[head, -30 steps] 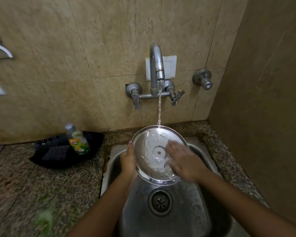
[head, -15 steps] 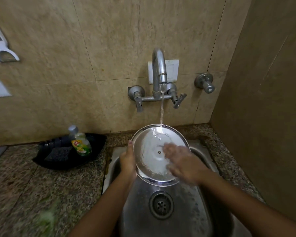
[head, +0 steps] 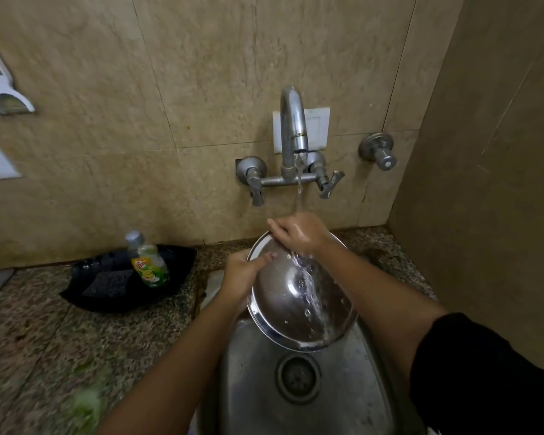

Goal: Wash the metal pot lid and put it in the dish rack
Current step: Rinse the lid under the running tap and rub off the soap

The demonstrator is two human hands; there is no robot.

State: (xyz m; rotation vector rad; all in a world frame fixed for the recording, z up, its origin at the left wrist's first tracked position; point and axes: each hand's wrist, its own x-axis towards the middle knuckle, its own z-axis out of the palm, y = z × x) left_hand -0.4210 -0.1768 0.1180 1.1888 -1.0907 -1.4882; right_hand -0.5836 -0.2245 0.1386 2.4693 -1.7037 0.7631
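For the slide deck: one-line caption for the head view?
Both hands, left hand and right hand, hold the metal pot lid under the running tap above the sink.

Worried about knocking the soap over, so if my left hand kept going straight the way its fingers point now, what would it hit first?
Not the soap. The left hand points rightward, fingers already gripping the rim of the metal pot lid, so it meets the lid first. The dish soap bottle stands behind it, to the left.
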